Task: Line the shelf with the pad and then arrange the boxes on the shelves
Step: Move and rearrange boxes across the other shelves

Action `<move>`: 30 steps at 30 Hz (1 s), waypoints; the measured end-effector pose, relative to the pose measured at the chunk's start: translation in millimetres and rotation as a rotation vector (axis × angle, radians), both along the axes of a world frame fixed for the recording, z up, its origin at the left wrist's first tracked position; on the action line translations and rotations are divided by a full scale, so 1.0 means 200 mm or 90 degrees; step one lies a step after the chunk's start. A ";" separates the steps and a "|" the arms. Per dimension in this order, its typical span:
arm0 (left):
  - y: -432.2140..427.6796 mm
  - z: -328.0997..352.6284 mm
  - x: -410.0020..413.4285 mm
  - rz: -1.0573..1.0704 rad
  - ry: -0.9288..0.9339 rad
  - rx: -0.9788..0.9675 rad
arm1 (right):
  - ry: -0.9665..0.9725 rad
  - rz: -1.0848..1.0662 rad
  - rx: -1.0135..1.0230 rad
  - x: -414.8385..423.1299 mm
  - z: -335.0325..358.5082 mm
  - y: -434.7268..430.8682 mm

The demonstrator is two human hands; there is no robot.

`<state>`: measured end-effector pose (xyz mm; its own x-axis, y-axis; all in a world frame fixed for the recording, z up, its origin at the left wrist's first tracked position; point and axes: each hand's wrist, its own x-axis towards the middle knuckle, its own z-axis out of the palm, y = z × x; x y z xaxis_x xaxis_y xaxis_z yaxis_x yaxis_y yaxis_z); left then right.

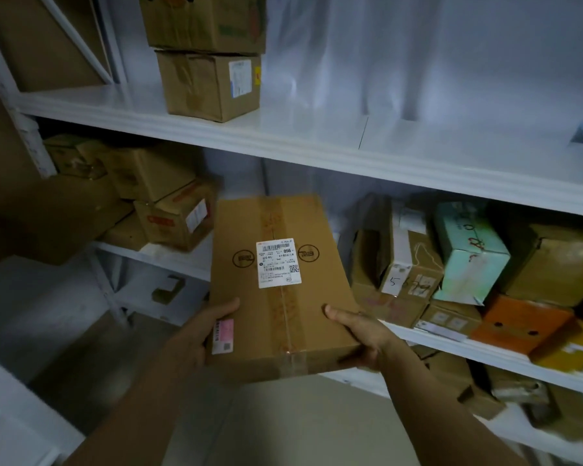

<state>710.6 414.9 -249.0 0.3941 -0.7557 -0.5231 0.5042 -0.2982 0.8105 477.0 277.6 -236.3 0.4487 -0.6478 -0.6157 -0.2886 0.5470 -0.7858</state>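
Head view: two bare arms reach forward toward a white shelf unit, holding one carton between them.
Flat box (280, 284): long brown cardboard carton, held level in front of the middle shelf, its far end nearer the shelves, its near end in the hands; a white shipping label (278, 263) sits on its top face and a small pink sticker on its near left side.
Left hand (202, 331): clamped on the near left corner of the flat box, thumb lying on the top face.
Right hand (360, 334): clamped on the near right corner, thumb on top, fingers wrapped under the edge.
Upper shelf (317, 136): white surface, mostly bare on the right; whether a pad covers it cannot be told.
Stacked boxes (209, 58): two brown cartons, one on the other, standing at the left of the upper shelf.
Middle shelf, left: several brown cartons (162, 196) piled loosely, far behind the held box.
Middle shelf, right: a crowded group including a pale green box (468, 253) and an orange box (519, 322) near the shelf edge.
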 end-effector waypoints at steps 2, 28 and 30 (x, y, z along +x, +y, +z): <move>-0.12 -0.01 0.04 -0.041 0.009 0.017 | 0.012 -0.027 0.017 0.01 -0.03 -0.08; -1.35 -0.58 0.45 0.017 -0.144 0.100 | -0.099 -0.466 0.188 0.59 -0.64 -0.77; -1.39 -0.60 0.44 0.013 -0.149 0.096 | -0.146 -0.476 0.210 0.59 -0.64 -0.81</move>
